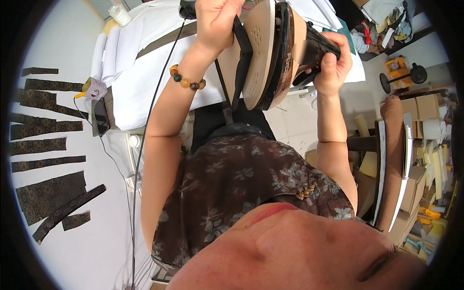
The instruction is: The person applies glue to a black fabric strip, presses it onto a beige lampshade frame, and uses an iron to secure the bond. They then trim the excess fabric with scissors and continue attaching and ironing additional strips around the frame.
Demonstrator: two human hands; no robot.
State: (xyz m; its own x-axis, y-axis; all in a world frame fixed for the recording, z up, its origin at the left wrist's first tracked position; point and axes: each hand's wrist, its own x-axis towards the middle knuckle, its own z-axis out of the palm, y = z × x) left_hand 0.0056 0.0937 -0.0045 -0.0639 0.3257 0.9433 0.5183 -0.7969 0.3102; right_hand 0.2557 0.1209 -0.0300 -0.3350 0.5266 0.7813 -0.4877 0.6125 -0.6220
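Note:
My right hand (pixel 335 63) is closed around the dark handle of a clothes iron (pixel 284 55), held up on its side with the beige, perforated soleplate turned left. My left hand (pixel 218 24), wearing a beaded bracelet (pixel 186 83), is closed at the upper end of a dark strip (pixel 243 50) that looks like fabric. The strip hangs bent in front of or against the soleplate; whether they touch, I cannot tell. A beige surface shows left of the strip, and its link to the iron is unclear. The left fingertips are partly cut off by the top edge.
Behind my hands is a white-covered table (pixel 133 104) with paper rolls (pixel 98 55), a thread spool (pixel 119 15) and a dark phone-like slab (pixel 100 117). A black cable (pixel 151 108) runs down past my left arm. Patterned dark fabric pieces (pixel 50 193) lie left; cardboard boxes (pixel 419 108) stand right.

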